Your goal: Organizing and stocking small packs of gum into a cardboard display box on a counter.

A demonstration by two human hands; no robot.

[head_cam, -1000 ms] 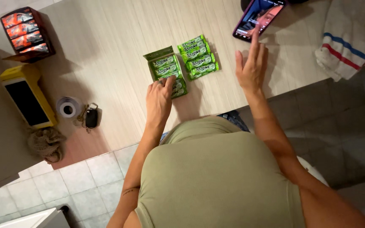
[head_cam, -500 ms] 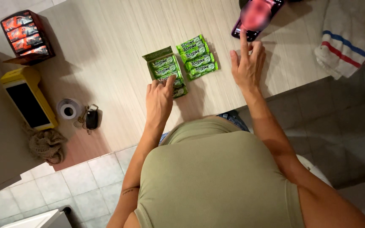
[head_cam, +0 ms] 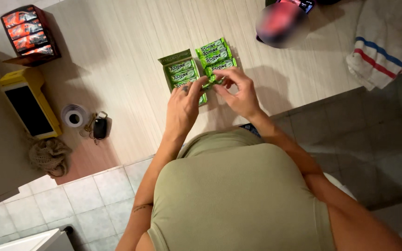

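Observation:
A small open green carton (head_cam: 178, 70) lies on the light wooden counter (head_cam: 117, 69) with green gum packs inside. Beside it on the right sits a row of loose green gum packs (head_cam: 214, 52). My left hand (head_cam: 183, 106) and my right hand (head_cam: 239, 91) meet at the near end of that row. Together their fingertips pinch one green gum pack (head_cam: 210, 82), which they mostly hide.
A red display box (head_cam: 26, 32) stands at the far left, with a yellow-cased device (head_cam: 26, 104), a tape roll (head_cam: 74, 116), a car key (head_cam: 99, 126) and a net bag (head_cam: 47, 155) nearer. A phone (head_cam: 282, 18) and a striped towel (head_cam: 380, 44) lie at the right.
My right hand has come down from the phone to the gum packs and joined the left hand. Both now grip one pack.

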